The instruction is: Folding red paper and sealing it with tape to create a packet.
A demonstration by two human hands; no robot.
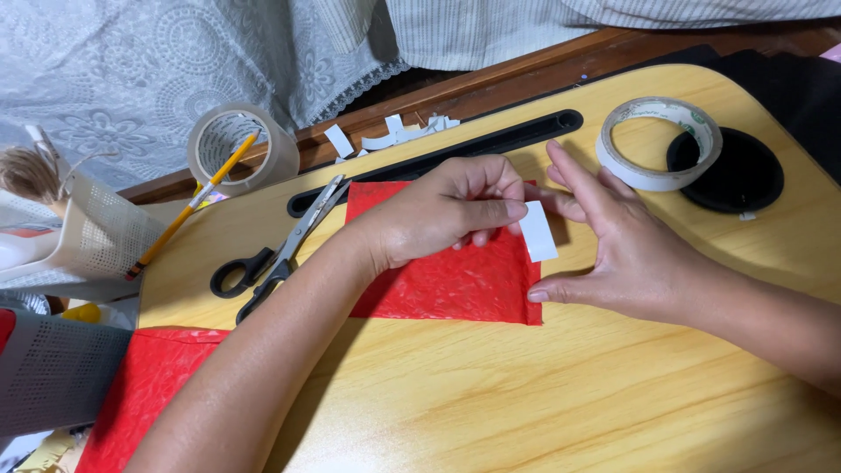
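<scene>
My left hand [438,215] reaches in from the lower left of the frame and pinches a small white strip of tape [537,231] between thumb and forefinger, its other fingers curled under. The strip hangs just past the right edge of the red sheet [447,285], which lies flat on the wooden surface [526,394] at the middle of the frame, with my left hand resting over its upper part. My right hand [626,245] comes in from the right, held wide and holding nothing, its fingers stretched up toward the upper middle and its thumb touching the red sheet's right edge near the lower corner. The strip sits between my two hands.

Left of the red sheet, black-handled scissors [279,250] lie shut on the surface, blades pointing to the upper right. A long black slot [491,144] runs along the surface's far edge. In the upper right a white tape roll [659,143] rests partly over a black round recess [734,172]. In the upper left a clear tape roll [235,147] stands with a yellow pencil [188,210] leaning against it, just above a white mesh basket [92,232]. Small white paper scraps [385,136] lie beyond the slot. A second piece of red material [144,394] shows at the lower left.
</scene>
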